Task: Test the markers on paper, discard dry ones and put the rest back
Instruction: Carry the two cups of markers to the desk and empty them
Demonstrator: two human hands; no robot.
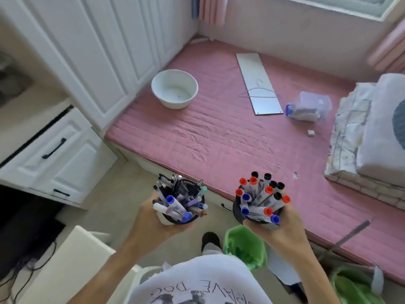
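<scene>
Nearest, a white printed shirt [203, 281] at the bottom edge, with a dark slipper [210, 240] and a green-lined bin [245, 244] on the floor just beyond it, and a second patch of green bag [355, 286] at lower right. Held out above the floor, side by side and apart, two black cups. Left hand [151, 218] wrapped round the left cup [175, 220] from below and the outer side, fingers curled on its wall — crammed with mixed pens and markers [175, 202], blue caps, a mint one, a brown one, leaning every way. Right hand [278, 227] gripping the right cup [238, 211] likewise, thumb along the near rim; inside, a tight bunch of whiteboard markers [260, 196] with red, blue and black caps, fanned upward. At left, white drawers with a black handle [53, 148] and dark cables [26, 266] on the floor below. Just past the cups, the edge of a bed with a pink quilted cover [219, 137]. Farther out on that cover, a white bowl [174, 88] near the tall white cupboard doors [105, 51], a long pale board [256, 84] with a wire hanger [260, 91] lying across it, a clear plastic box [311, 106] just beside the board's near end, and a small white scrap [311, 133]. Folded bedding [370, 128] stacked at right — pink curtains [213, 9] and a window frame [337, 5] at the far wall.
</scene>
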